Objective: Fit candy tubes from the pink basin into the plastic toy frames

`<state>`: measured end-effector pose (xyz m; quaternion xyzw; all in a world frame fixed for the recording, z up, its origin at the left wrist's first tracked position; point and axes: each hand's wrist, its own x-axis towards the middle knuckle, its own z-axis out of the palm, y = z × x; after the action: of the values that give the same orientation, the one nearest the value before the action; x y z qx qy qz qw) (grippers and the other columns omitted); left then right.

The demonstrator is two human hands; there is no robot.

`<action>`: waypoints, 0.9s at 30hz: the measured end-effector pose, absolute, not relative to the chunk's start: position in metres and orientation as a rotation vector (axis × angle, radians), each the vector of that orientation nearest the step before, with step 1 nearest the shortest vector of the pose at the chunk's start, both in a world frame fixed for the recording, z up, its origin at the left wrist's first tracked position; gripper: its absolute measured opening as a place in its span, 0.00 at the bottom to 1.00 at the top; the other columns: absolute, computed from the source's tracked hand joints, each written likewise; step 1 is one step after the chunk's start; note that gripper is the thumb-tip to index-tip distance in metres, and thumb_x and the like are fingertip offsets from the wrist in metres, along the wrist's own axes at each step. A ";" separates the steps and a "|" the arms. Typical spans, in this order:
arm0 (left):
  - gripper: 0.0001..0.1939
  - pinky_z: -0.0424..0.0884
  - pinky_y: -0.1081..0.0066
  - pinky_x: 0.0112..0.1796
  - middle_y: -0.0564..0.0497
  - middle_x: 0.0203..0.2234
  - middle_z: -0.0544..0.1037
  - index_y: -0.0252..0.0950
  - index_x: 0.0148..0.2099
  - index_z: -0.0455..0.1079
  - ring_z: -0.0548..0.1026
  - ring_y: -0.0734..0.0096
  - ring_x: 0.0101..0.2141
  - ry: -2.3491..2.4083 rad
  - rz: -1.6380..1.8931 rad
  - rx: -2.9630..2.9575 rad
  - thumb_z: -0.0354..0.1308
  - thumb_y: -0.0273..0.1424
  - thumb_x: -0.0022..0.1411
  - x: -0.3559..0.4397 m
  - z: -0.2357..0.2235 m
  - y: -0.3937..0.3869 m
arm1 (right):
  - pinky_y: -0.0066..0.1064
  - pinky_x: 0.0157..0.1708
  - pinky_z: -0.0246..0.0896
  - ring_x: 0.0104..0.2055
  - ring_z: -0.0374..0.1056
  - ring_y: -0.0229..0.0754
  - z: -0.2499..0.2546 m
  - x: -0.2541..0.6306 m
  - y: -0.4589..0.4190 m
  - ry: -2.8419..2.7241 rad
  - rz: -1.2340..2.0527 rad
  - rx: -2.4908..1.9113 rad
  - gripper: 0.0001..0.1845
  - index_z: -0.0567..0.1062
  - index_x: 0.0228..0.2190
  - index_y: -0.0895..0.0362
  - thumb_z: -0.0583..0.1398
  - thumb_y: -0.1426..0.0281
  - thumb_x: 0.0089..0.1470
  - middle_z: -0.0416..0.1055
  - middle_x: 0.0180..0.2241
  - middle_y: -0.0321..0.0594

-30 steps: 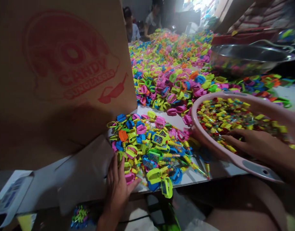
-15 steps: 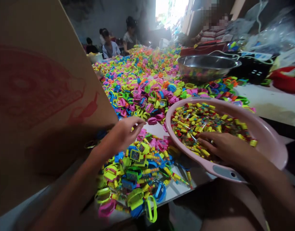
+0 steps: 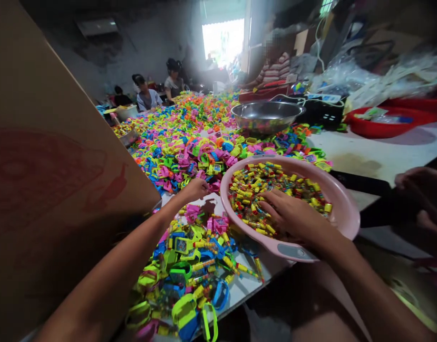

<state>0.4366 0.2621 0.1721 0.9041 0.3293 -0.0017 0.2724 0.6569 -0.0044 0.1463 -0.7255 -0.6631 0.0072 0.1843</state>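
My left hand [image 3: 196, 190] is over the table with its fingers curled together, beside a dark pink toy watch [image 3: 214, 186] at the edge of the big heap. Whether anything is between those fingertips is hidden. My right hand [image 3: 291, 214] reaches into a pink basin [image 3: 348, 216] full of small clear tubes with yellow caps [image 3: 256, 183]. Its fingers are slightly apart and touch the tubes. In front of me lies a smaller pile of toy watches [image 3: 184, 244] in yellow, green, blue and pink, mixed with candy-filled tubes [image 3: 247, 270].
A large cardboard box [image 3: 61, 190] stands close on my left. Behind the basin are a heap of toy watches [image 3: 189, 128], a steel bowl [image 3: 268, 118] and a red basin [image 3: 382, 126]. People sit at the far side; another person's hands [image 3: 423, 190] show at right.
The view has swung right and tilted up, bringing the red basin and another person's hands into sight. My left hand has reached farther toward the heap, its fingers more curled. My right hand stays in the basin.
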 end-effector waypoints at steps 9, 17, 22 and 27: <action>0.03 0.84 0.66 0.48 0.49 0.42 0.88 0.40 0.48 0.80 0.87 0.63 0.45 0.383 0.991 2.477 0.65 0.28 0.76 0.320 0.247 0.046 | 0.34 0.49 0.77 0.48 0.83 0.48 0.202 0.540 -0.110 -1.426 0.382 -1.671 0.19 0.78 0.58 0.49 0.53 0.56 0.80 0.85 0.49 0.42; 0.09 0.82 0.75 0.54 0.48 0.42 0.86 0.36 0.53 0.78 0.87 0.69 0.45 0.341 1.148 2.381 0.62 0.20 0.75 0.278 0.192 -0.058 | 0.29 0.57 0.75 0.57 0.81 0.44 0.217 0.453 -0.184 -1.375 0.923 -1.610 0.20 0.76 0.62 0.51 0.54 0.57 0.81 0.83 0.58 0.43; 0.09 0.83 0.73 0.53 0.47 0.41 0.86 0.36 0.54 0.77 0.87 0.68 0.44 0.402 1.198 2.335 0.60 0.21 0.77 0.263 0.178 -0.074 | 0.33 0.56 0.75 0.53 0.82 0.45 0.222 0.442 -0.191 -1.451 1.012 -1.702 0.22 0.75 0.65 0.51 0.54 0.56 0.81 0.83 0.58 0.44; 0.09 0.83 0.69 0.48 0.46 0.41 0.87 0.35 0.54 0.77 0.87 0.65 0.43 0.388 1.201 2.376 0.60 0.20 0.77 0.246 0.172 -0.079 | 0.33 0.52 0.77 0.50 0.83 0.45 0.226 0.433 -0.192 -1.528 1.042 -1.736 0.21 0.78 0.64 0.49 0.54 0.58 0.81 0.85 0.55 0.42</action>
<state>0.2462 -0.0792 0.1724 0.8607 0.1406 0.4352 0.2236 0.4332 -0.1917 0.2256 -0.6533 -0.5751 0.3922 0.2977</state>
